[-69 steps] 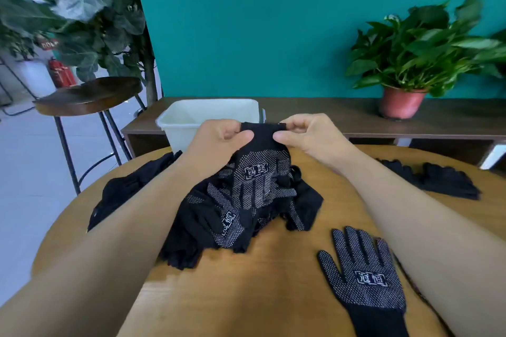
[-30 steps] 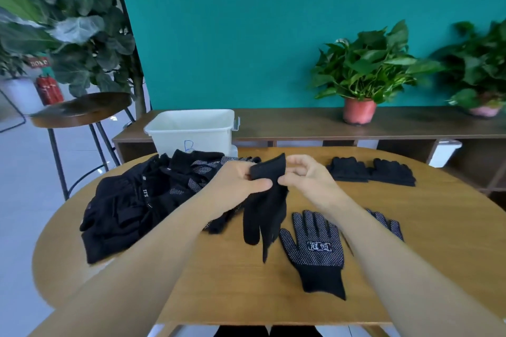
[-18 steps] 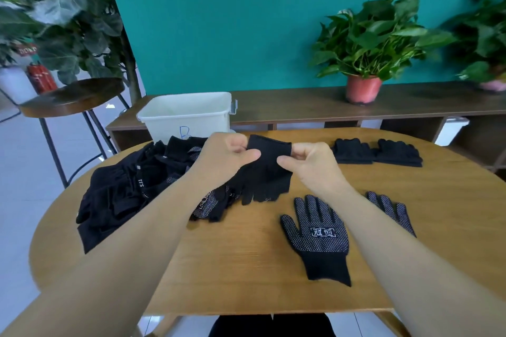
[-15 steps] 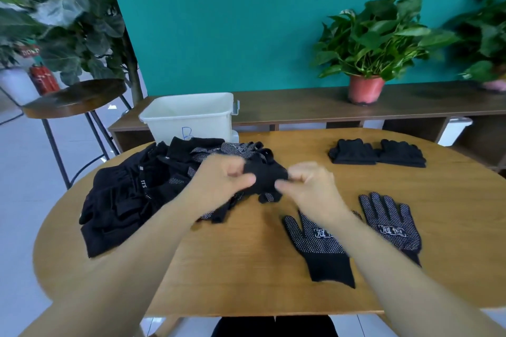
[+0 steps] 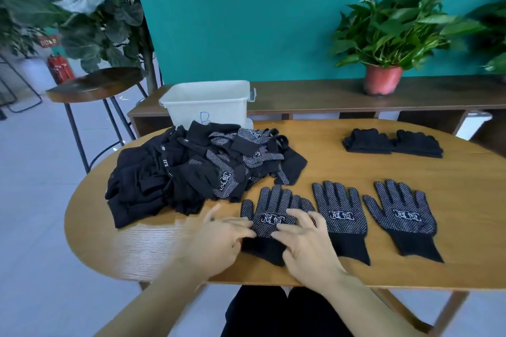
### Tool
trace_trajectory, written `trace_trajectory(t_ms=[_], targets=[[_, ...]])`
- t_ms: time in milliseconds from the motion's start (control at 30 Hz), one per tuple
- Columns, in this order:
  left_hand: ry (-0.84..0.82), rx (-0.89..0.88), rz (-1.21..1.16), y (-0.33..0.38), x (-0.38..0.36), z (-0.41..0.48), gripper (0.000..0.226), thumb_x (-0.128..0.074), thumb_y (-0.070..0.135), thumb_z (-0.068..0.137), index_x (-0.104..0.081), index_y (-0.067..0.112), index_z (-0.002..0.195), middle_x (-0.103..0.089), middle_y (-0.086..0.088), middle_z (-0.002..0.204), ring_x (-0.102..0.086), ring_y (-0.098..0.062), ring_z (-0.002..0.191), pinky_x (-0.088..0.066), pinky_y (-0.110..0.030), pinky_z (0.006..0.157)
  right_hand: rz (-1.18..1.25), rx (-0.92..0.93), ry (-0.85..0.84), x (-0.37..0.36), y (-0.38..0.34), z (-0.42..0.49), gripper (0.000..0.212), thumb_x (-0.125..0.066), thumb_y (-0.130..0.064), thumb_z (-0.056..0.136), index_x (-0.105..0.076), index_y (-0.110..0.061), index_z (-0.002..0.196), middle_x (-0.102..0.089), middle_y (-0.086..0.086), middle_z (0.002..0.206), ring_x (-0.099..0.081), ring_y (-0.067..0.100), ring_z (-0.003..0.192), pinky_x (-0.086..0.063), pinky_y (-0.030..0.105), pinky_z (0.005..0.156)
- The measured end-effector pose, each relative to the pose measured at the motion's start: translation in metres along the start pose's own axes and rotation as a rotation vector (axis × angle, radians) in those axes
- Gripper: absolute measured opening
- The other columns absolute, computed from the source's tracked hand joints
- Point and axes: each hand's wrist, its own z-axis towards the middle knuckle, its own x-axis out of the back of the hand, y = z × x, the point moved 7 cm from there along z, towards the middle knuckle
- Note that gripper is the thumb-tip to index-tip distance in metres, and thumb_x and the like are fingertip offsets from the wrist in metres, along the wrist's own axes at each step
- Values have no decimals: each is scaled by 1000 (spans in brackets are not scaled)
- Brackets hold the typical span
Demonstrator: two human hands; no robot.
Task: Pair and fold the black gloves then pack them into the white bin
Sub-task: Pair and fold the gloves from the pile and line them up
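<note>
Three black dotted gloves lie flat, palm side up, in a row near the table's front edge: a left glove [image 5: 271, 210], a middle glove [image 5: 339, 216] and a right glove [image 5: 402, 216]. My left hand [image 5: 219, 238] and my right hand [image 5: 306, 243] rest with spread fingers on the left glove's cuff and palm, pressing it flat. A heap of loose black gloves [image 5: 197, 169] sits on the table's left part. Two folded pairs [image 5: 391, 142] lie at the back right. The white bin [image 5: 208, 101] stands behind the heap.
The round wooden table [image 5: 451, 172] carries everything. A brown stool [image 5: 95, 85] stands at the left. Behind the table runs a low wooden shelf [image 5: 315, 93] with a potted plant [image 5: 383, 35]. A large leafy plant fills the upper left.
Both hands brought the glove they were holding down from the air and laid it flat beside the two others. The view tilted downward.
</note>
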Motion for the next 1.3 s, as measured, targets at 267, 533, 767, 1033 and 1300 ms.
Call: trace_trajectory(t_ms=[267,533,767,1033,1300], targets=[[-12,12,126,18,-21,3,67,-11,54,95,-45,29,146,-32,11,155,-26,-1,145,7,-36,118,-178,-159,-11,-11,9,0,39,-46,-41,80,-75,-19,93,-72,2,101,-45,26,119,-31,48,94],[-22,-42,177,8,-29,-1,58,-20,53,103,-68,28,123,-65,6,129,-57,-9,124,-10,-41,112,-238,-119,-81,-21,10,-1,48,-35,-47,81,-76,-22,88,-73,1,96,-53,29,118,-30,50,93],[259,-52,232,-11,27,46,40,-42,42,90,-73,26,108,-72,6,117,-65,-10,113,-6,-32,114,-186,-31,139,12,24,52,36,-43,-41,84,-74,-25,87,-72,-10,84,-49,23,117,-28,43,91],[304,-47,247,-51,60,116,31,-63,25,86,-73,18,115,-69,-1,123,-62,-17,119,-7,-31,114,-179,-36,92,11,43,148,14,-78,-28,79,-73,-21,90,-74,-5,87,-55,29,120,-24,43,93],[206,-21,208,-100,41,179,55,-61,28,93,-47,22,146,-35,3,157,-22,-10,148,18,-22,113,-235,23,-88,-43,61,219,32,-66,-34,88,-67,-20,117,-68,-3,116,-37,28,137,-17,43,102]])
